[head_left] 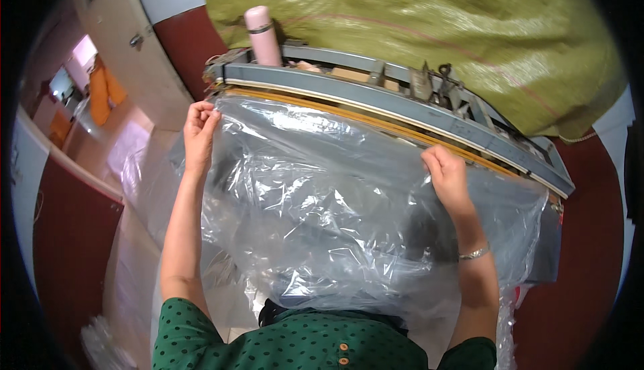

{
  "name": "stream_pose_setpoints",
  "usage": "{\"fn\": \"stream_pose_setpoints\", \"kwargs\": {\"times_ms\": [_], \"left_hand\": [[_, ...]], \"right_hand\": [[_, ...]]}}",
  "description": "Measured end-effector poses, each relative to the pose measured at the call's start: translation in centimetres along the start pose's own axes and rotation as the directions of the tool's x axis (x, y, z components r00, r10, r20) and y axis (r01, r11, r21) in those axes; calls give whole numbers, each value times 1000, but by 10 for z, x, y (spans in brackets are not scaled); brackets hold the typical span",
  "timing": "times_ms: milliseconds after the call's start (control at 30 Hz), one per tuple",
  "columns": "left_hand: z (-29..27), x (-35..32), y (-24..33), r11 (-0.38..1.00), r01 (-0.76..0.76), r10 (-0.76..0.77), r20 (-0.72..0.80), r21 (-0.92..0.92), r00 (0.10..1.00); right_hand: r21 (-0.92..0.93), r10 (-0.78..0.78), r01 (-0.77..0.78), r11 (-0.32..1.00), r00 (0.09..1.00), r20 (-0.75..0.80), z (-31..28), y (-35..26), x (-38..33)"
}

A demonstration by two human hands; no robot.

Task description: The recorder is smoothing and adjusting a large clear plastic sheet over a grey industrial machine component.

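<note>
A wide sheet of clear plastic film [315,195] spreads in front of me, wrinkled and shiny, hanging down toward my body. Its far edge lies along a long grey metal machine frame [376,91] with a yellow strip [349,110] on its near side. At the film's far left corner, my left hand [200,130] pinches the edge between thumb and fingers. My right hand [445,174] is closed on the film farther right, close to the yellow strip, fingers curled in. Between the two hands the film's far edge runs roughly along the strip.
A pink bottle [263,38] stands on the frame's left end. Scissors [444,78] and other small tools sit in the frame's trough. Behind hangs a large yellow-green woven sheet [429,21]. An open door [131,41] is at the left, with more plastic film [137,148] on the floor.
</note>
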State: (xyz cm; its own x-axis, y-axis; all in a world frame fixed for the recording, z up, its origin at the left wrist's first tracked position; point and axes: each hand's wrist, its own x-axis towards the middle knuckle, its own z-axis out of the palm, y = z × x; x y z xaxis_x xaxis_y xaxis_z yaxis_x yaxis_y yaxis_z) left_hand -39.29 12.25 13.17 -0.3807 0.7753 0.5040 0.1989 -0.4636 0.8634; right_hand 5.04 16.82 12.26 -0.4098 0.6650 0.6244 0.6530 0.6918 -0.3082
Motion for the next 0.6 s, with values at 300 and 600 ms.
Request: {"fn": "stream_pose_setpoints", "kwargs": {"times_ms": [300, 600], "left_hand": [[-134, -50, -72, 440, -131, -60, 175, 888, 983], [-35, -129, -5, 688, -233, -52, 366, 688, 929]], "right_hand": [[194, 685, -659, 727, 715, -140, -71, 84, -135], [-77, 679, -733, 676, 661, -320, -183, 164, -275]]}}
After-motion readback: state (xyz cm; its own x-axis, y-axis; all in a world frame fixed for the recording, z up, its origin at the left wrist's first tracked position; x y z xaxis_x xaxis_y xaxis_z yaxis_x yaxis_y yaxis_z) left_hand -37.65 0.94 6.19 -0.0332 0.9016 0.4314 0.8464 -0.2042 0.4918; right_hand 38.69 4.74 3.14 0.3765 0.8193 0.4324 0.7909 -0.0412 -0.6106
